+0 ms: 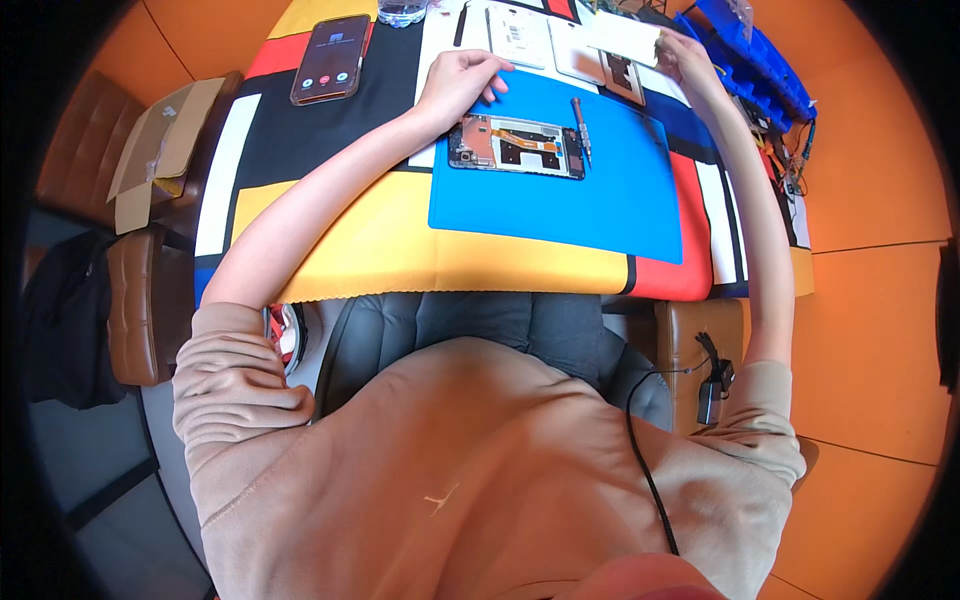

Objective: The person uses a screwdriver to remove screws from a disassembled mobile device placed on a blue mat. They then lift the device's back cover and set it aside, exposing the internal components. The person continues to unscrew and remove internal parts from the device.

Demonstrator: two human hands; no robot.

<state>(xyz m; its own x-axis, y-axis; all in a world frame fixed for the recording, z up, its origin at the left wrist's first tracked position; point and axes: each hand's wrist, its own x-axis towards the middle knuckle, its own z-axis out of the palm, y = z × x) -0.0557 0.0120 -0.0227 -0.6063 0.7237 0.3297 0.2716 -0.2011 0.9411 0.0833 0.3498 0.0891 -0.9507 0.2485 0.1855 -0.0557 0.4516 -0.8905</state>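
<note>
While resting open on the mat edge, left hand nearer – opened phone just below, lengthwise left-right – right hand gripping white piece.

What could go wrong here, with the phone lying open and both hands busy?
The screwdriver lies loose beside the opened phone and may roll onto its bare parts. The right hand holds a white piece out at the table's far edge, so it might fall. The left hand rests close and could bump the phone.
</note>
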